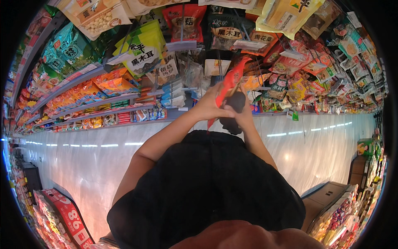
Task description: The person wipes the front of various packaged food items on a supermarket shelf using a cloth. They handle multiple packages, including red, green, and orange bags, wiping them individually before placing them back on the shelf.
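A red plastic food packet is held upright in front of my chest, turned nearly edge-on to me. My left hand grips its left side, with the thumb pointing right. On the other side, my right hand closes around the packet's lower right part. A rounded dark patch shows between the hands; whether it belongs to the packet or is a separate thing, I cannot tell. Behind the hands, bagged dried foods hang on metal hooks, among them a red bag and a green-and-white bag.
Stepped shelves with orange bags run along the left. Hanging packets fill the right side of the rack. Pale glossy floor lies below. Display bins with a red price sign and wrapped goods stand at the lower corners.
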`<state>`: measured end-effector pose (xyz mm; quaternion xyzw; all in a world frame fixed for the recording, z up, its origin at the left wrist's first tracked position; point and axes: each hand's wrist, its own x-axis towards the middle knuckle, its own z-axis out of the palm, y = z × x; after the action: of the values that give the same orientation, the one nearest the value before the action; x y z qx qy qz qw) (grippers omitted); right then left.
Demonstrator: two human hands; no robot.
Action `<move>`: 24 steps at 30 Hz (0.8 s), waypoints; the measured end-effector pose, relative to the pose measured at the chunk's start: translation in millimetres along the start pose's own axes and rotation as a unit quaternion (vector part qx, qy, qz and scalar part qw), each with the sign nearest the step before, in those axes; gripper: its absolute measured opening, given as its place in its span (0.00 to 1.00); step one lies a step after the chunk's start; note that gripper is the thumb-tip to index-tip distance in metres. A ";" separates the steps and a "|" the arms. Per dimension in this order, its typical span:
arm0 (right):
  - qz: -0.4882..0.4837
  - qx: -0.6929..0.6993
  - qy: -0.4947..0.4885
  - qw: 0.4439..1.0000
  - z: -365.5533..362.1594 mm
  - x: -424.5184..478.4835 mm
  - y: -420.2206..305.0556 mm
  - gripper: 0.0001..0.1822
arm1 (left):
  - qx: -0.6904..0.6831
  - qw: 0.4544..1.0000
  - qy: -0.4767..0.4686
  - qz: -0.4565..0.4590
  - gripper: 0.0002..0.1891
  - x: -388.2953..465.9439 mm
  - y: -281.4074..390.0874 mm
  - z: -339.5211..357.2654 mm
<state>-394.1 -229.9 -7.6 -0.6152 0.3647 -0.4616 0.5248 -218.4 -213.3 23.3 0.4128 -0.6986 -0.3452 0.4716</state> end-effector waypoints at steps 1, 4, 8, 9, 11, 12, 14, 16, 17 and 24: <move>-0.025 -0.038 -0.009 0.999 -4.0 3.4 0.9 0.51 | -0.053 0.997 -0.012 -0.059 0.39 -0.1 -9.1 1.4; -0.050 -0.152 -0.058 0.985 -24.6 14.9 -1.9 0.48 | -0.301 0.923 -0.021 -0.239 0.26 -10.4 -26.2 -8.2; -0.021 -0.086 -0.023 0.996 -45.5 28.8 0.9 0.42 | -0.476 0.838 0.099 -0.247 0.25 -31.1 -46.5 -18.8; -0.012 -0.058 -0.008 0.998 -47.4 34.4 2.3 0.41 | -0.473 0.840 0.089 -0.253 0.26 -35.1 -51.2 -25.1; -0.001 -0.007 -0.034 0.999 -49.4 44.9 5.3 0.40 | -0.468 0.835 0.092 -0.273 0.26 -43.1 -58.0 -27.9; 0.014 0.024 -0.067 0.997 -48.0 50.1 -0.5 0.40 | -0.458 0.837 0.088 -0.286 0.26 -44.9 -56.9 -31.4; 0.091 0.087 -0.123 0.984 -45.5 58.5 4.5 0.40 | -0.447 0.842 0.079 -0.292 0.27 -48.7 -69.1 -33.2; 0.109 0.099 -0.138 0.979 -33.8 66.6 1.6 0.40 | -0.481 0.812 0.121 -0.307 0.26 -49.4 -73.4 -33.4; 0.118 0.104 -0.145 0.977 -27.9 71.0 0.5 0.40 | -0.497 0.796 0.142 -0.314 0.26 -50.5 -74.4 -33.8; 0.111 0.123 -0.187 0.968 -3.1 95.8 2.5 0.40 | -0.330 0.870 0.273 -0.246 0.25 -49.7 -69.1 -50.3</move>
<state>-367.5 -320.7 7.8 -0.5767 0.2663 -0.3180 0.7038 -143.0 -202.3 -39.6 0.4695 -0.2637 -0.5338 0.6520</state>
